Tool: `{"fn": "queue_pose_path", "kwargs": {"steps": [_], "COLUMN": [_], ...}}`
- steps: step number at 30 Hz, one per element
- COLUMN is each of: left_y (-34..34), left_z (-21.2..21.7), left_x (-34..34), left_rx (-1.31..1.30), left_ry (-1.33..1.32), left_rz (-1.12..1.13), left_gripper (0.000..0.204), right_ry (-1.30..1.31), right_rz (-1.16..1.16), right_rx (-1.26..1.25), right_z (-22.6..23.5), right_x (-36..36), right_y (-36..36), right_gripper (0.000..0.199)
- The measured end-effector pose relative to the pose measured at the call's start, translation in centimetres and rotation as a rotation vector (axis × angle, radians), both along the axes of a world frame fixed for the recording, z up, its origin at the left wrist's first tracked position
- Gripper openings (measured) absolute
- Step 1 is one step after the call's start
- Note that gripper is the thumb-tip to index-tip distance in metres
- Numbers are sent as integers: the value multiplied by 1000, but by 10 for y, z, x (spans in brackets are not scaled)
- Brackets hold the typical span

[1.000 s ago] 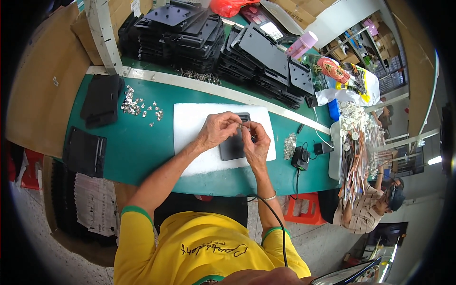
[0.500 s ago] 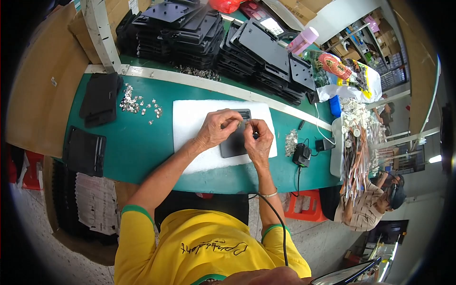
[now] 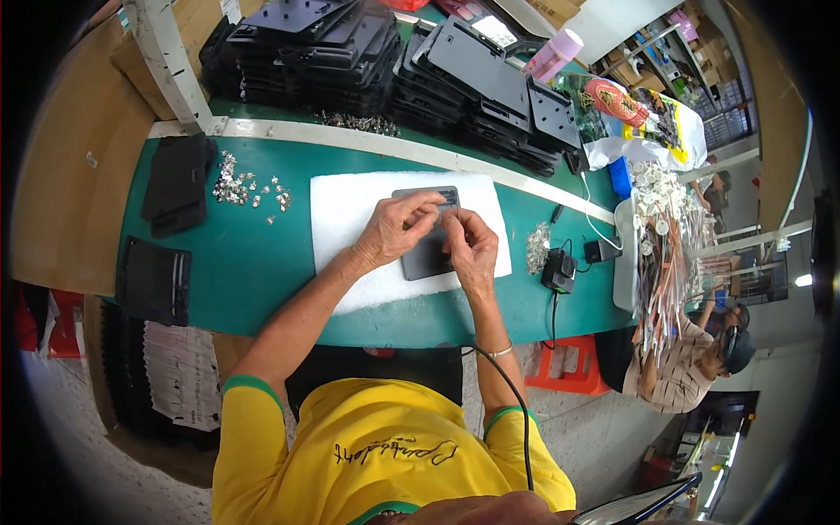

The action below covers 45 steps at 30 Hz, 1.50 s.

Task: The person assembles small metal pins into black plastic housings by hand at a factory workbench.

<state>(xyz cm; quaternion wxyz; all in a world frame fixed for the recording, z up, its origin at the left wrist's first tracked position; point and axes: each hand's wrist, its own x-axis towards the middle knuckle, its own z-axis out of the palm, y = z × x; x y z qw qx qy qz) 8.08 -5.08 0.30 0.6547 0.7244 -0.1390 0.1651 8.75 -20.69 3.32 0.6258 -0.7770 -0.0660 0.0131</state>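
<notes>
Straight ahead at twelve o'clock on the white pad point(image 3: 347, 293), the dark panel point(image 3: 423, 261) looks light, stiff, best held by its edges, the left hand point(image 3: 391, 232) at its nine, the right hand point(image 3: 473, 254) at its four, both gripping what, I can't tell.

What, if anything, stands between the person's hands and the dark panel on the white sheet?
Nothing visible stands in the way: the left hand and right hand reach over the dark panel, which lies on the white sheet. What is directly beneath the fingers is hidden.
</notes>
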Motion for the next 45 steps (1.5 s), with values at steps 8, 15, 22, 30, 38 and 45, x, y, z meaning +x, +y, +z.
{"fn": "queue_pose_path", "kwargs": {"steps": [8, 15, 22, 30, 38, 45], "left_y": [0, 3, 4, 2, 1, 9], "left_z": [-5, -5, 6, 2, -9, 15], "left_x": [-1, 3, -1, -3, 1, -1], "left_rx": [38, -107, -88, 248, 476, 477], "left_ry": [15, 144, 198, -168, -490, -348], "left_rz": [-45, -142, -233, 93, 322, 404], "left_gripper": [35, 31, 18, 10, 15, 26], "right_ry": [-284, -661, -476, -527, -245, -456], "right_rz": [24, 18, -3, 3, 23, -9], "right_rx": [-277, -435, -304, -258, -149, -337], "right_z": [-6, -6, -2, -6, -5, 0], "right_x": [0, 0, 2, 2, 0, 15], "right_y": [-6, -3, -5, -1, 2, -5], "right_gripper": [8, 6, 4, 5, 10, 10]}}
